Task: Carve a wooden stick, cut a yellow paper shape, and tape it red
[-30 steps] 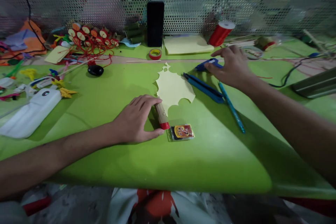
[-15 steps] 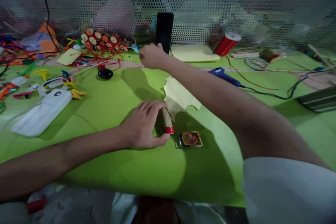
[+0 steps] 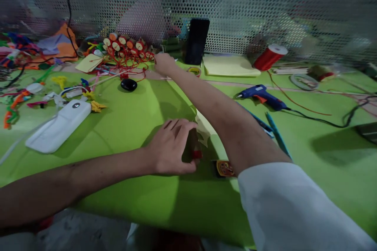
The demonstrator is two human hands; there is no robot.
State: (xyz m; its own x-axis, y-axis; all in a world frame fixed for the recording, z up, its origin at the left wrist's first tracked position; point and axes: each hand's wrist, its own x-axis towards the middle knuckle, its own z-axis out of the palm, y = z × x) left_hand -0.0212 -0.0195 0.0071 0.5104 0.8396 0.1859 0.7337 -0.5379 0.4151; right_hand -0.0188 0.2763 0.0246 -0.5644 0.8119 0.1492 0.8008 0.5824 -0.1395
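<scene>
Since the earlier frame, the right hand has been shifted left along the far edge of the smooth green tabletop, so that the yellow-and-red tape roll has been uncovered. A short, tan, wooden-looking tube with 1 red end is placed toward the middle of the near edge, red end nearest that edge. It is gripped by the left hand, apparently end to end between forefinger and thumb, presumably so that rolling is prevented. It thus lies in the opening between those 2 digits, to the right of the palm, and well apart from the right hand. By the right forearm, the pale-yellow, scalloped paper sheet and the flat packet with a red-and-yellow label are partly covered. The right hand's fingers are turned from view; whether anything is grasped cannot be told. Toward the right edge, the blue plastic glue gun is laid with its cord led rightward, perhaps to keep the middle free. At the far edge, the black rectangular phone is stood upright, probably propped by the grey perforated metal screen.
</scene>
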